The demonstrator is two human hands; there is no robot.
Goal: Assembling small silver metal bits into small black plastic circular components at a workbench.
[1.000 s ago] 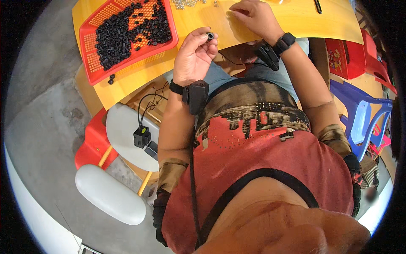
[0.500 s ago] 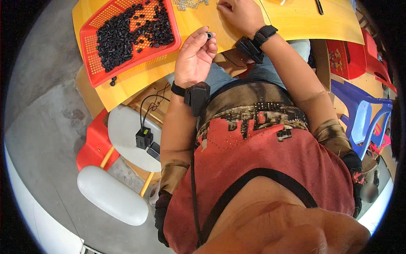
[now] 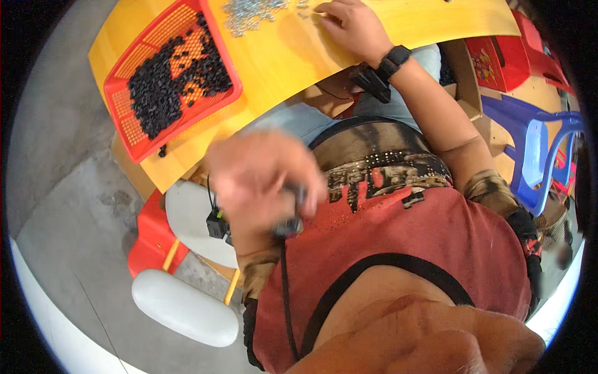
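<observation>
My left hand (image 3: 261, 177) is raised off the table in front of my torso and smeared by motion. A dark blur shows at its fingers, but I cannot make out whether it holds anything. Over the table, my right hand (image 3: 356, 30) rests with its fingers curled together; what they hold, if anything, is hidden. Just left of those fingers lies a spread of small shiny metal pieces (image 3: 249, 14). At the far left stands a red plastic basket (image 3: 232, 96), with many small black parts (image 3: 152, 100) in it.
The yellow table (image 3: 274, 68) curves in front of me, and a few black parts (image 3: 162, 151) lie by the basket. To the left is a grey-padded chair (image 3: 185, 307); to the right, a blue plastic chair (image 3: 529, 149) and a red box (image 3: 489, 62).
My left hand, which held a small dark ring-like part between its fingertips beside the basket, has swung back toward my chest. My right hand stays at the table. The view has shifted slightly.
</observation>
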